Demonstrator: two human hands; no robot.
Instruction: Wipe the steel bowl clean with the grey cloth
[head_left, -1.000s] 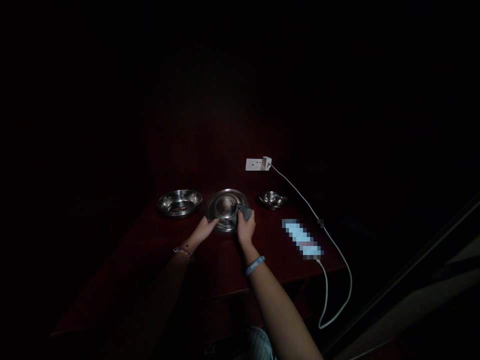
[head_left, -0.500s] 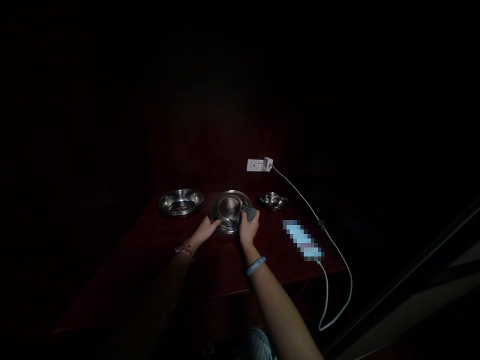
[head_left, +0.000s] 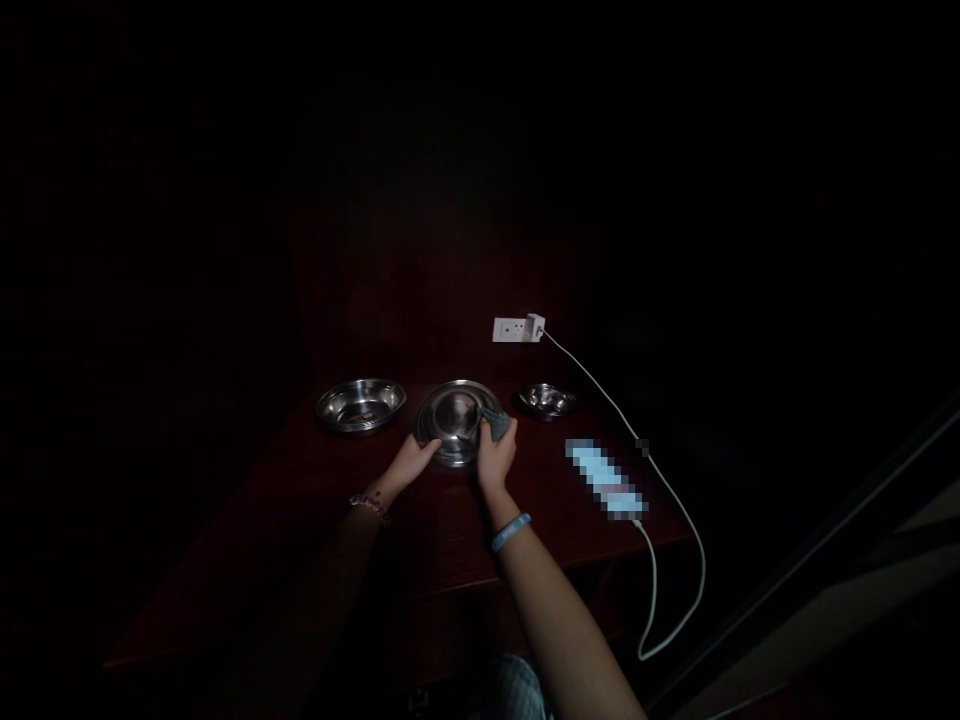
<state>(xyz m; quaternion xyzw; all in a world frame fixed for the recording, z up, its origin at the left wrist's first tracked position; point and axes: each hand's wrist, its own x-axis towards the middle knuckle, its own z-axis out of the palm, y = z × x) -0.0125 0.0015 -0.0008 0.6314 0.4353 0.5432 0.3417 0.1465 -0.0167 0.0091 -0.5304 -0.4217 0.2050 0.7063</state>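
A shiny round metal plate or shallow basin is held tilted up over the dark red table, in the middle of the head view. My left hand grips its lower left rim, with the thumb on the near face and the other fingers hidden. In my right hand is a grey-green cloth, bunched up and pressed to the right side of the metal surface. Whether some right fingers also hold the rim from behind, I cannot tell.
A metal basin stands at the left and a smaller metal bowl at the right. A pixelated phone-like thing lies on the right, its white cable running to a charger in the wall socket.
The cloth and my right hand have shifted very slightly left on the metal surface. My left hand keeps its hold on the rim. The other things stay put.
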